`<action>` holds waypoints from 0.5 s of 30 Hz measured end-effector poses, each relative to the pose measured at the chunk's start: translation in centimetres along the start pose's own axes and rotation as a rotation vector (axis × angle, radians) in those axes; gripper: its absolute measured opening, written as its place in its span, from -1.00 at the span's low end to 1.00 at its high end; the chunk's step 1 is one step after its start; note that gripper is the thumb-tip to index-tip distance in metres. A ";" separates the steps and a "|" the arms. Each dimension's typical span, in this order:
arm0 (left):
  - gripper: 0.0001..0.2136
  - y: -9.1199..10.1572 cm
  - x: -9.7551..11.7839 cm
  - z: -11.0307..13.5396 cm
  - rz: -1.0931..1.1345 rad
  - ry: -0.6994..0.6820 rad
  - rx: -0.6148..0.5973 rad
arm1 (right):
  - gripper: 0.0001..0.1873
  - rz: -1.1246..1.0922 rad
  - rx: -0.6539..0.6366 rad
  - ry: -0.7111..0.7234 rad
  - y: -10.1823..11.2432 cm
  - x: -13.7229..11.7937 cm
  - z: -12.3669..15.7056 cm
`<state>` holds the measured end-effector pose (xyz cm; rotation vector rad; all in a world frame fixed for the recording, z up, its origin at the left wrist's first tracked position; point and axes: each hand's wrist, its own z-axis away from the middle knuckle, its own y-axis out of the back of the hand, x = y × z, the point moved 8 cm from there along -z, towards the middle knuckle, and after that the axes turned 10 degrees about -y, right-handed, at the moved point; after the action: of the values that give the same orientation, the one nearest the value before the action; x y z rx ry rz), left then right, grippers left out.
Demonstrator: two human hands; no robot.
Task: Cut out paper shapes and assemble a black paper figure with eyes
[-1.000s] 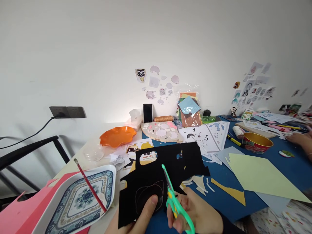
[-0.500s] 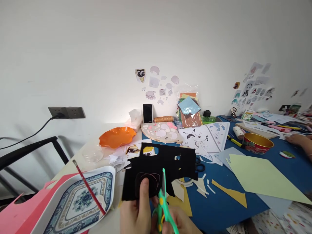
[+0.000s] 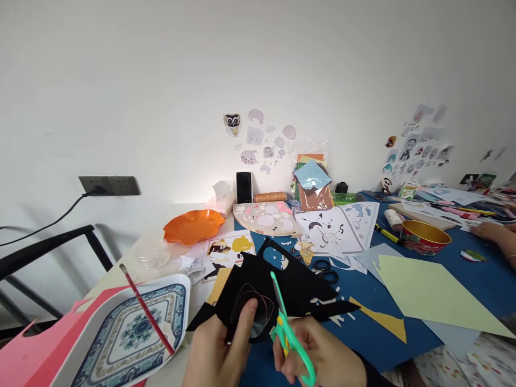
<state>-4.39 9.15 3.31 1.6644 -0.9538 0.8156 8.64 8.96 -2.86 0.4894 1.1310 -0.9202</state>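
My left hand (image 3: pixel 221 344) pinches a sheet of black paper (image 3: pixel 298 282), thumb on top. Cut-out holes and ragged edges show in the sheet, and a thin curved outline is drawn near the thumb. A dark rounded part lies under that thumb; whether it is a separate piece I cannot tell. My right hand (image 3: pixel 318 349) has its fingers in the handles of green scissors (image 3: pixel 296 341) with yellow inner parts. Their blades point up and away, close to the outlined part, and look nearly closed. Beyond the sheet lies a pair of black-handled scissors (image 3: pixel 328 273).
To the left a patterned tray (image 3: pixel 183 301) holds a red brush (image 3: pixel 147 310). Behind are an orange dish (image 3: pixel 193 226) and printed sheets (image 3: pixel 338 226). On the right lie pale green paper (image 3: pixel 435 295), yellow scraps (image 3: pixel 381 321), a red-gold tin (image 3: pixel 425 236) and another person's hand (image 3: pixel 494 234).
The black paper has turned clockwise and now slants down to the right. My right hand and the green scissors have shifted right, away from my left hand. Black-handled scissors show more fully.
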 end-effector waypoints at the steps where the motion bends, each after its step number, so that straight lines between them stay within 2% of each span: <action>1: -0.55 -0.1 -0.3 0.1 0.044 0.046 -0.001 | -0.60 0.000 0.016 -0.026 0.2 0.4 0.0; 3: -0.54 -0.3 -0.7 0.3 0.117 0.103 -0.008 | -0.57 -0.007 0.025 -0.061 0.2 0.8 0.0; 5: -0.55 -0.5 -0.5 0.3 0.150 0.096 -0.030 | -0.50 -0.034 -0.016 -0.046 0.0 0.5 0.2; 8: -0.57 0.0 -0.1 0.1 0.107 0.052 -0.025 | -0.33 -0.039 -0.133 -0.004 -0.9 -0.7 0.8; 10: -0.56 0.6 -0.1 0.0 0.052 0.046 0.020 | -0.28 0.023 -0.153 0.009 -1.0 -1.4 1.3; 12: -0.55 1.1 -0.1 0.1 0.026 0.051 0.063 | -0.32 0.087 -0.128 0.030 -0.8 -1.8 1.6; 15: -0.59 0.8 0.0 0.2 0.075 0.054 0.046 | -0.52 0.136 -0.087 0.032 -0.3 -1.2 1.8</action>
<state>-5.09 8.78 3.57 1.6455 -0.9711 0.9341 9.24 7.90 -1.07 0.5049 1.1478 -0.7441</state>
